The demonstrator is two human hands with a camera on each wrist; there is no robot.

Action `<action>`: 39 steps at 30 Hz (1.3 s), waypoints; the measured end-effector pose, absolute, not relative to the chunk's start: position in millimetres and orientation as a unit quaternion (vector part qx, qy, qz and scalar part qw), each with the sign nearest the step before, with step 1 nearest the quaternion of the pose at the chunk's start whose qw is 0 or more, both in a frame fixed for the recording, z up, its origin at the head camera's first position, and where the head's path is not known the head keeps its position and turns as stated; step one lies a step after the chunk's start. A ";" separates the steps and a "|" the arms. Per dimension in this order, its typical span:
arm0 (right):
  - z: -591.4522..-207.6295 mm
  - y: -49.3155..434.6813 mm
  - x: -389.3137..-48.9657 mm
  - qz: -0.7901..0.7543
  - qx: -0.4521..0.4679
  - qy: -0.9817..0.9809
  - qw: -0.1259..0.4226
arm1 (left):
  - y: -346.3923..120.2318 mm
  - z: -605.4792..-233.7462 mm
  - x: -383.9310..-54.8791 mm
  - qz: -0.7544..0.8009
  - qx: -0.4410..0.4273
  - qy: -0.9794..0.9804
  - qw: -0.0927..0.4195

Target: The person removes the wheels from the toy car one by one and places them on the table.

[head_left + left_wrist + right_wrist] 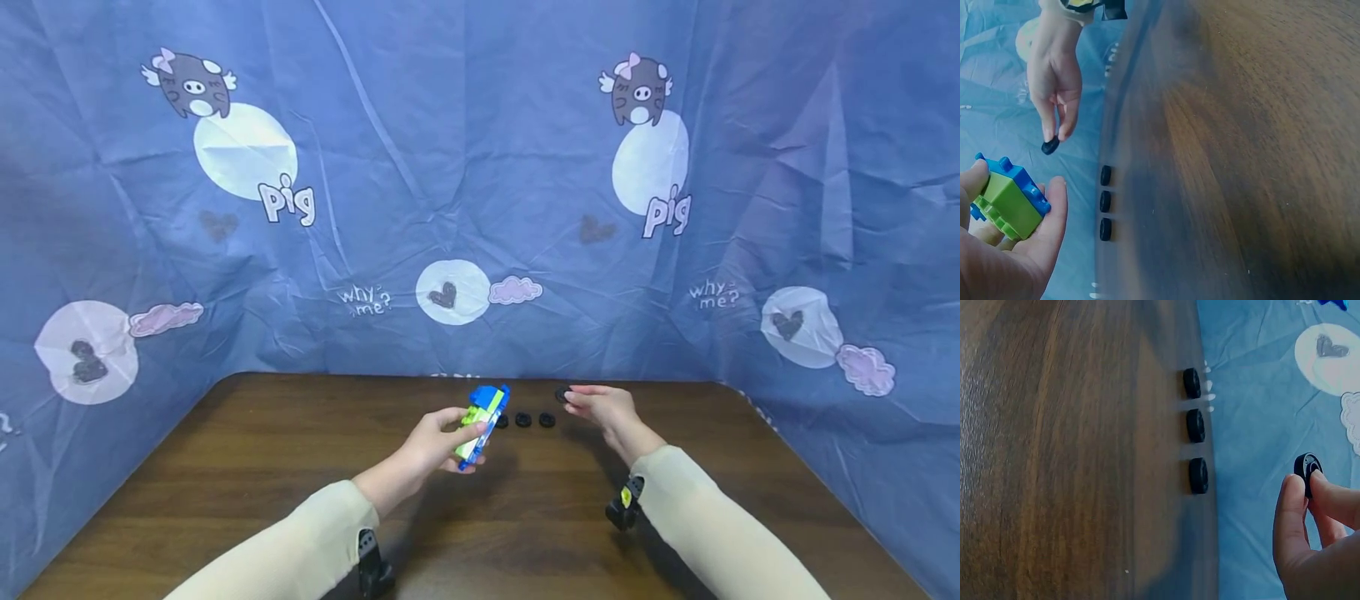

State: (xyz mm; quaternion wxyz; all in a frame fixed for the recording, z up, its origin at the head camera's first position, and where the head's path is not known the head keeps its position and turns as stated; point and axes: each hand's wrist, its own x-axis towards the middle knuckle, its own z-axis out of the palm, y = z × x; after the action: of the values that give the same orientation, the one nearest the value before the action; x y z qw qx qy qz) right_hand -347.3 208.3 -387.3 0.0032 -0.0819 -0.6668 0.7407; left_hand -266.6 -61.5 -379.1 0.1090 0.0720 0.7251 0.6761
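In the head view my left hand [438,442] grips a blue and lime-green toy vehicle body [483,421] above the table, fingers on one side and thumb on the other. The left wrist view shows blue pegs along the edges of this body [1007,197]. To the right, my right hand [607,410] pinches a small black toy wheel [1308,474] between thumb and fingers, held up off the table. Between the hands, three more black wheels [523,420] lie in a row on the table, one partly hidden behind the toy body.
A brown wood-grain table [525,533] spreads under both arms. Behind it and at its sides hangs a blue curtain [480,167] printed with pigs, hearts and clouds. Each wrist carries a black strapped camera [622,504].
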 end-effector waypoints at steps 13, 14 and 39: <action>-403.9 213.3 -357.6 0.727 -0.112 -0.677 -0.003 | -59.4 -378.8 -262.0 0.670 0.067 0.732 0.110; -405.4 214.3 -358.5 0.728 -0.112 -0.677 -0.006 | -59.0 -378.5 -262.0 0.669 0.067 0.732 0.111; -417.1 224.0 -375.7 0.628 -0.173 -0.758 -0.030 | -57.7 -379.3 -259.0 0.657 0.072 0.740 0.120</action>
State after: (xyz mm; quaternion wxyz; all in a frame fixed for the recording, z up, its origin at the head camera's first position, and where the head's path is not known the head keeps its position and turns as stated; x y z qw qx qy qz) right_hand -375.7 224.0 -417.1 -0.0304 -0.1735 -0.7579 0.6281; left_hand -259.0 -57.7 -379.3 0.1199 0.0724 0.7404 0.6574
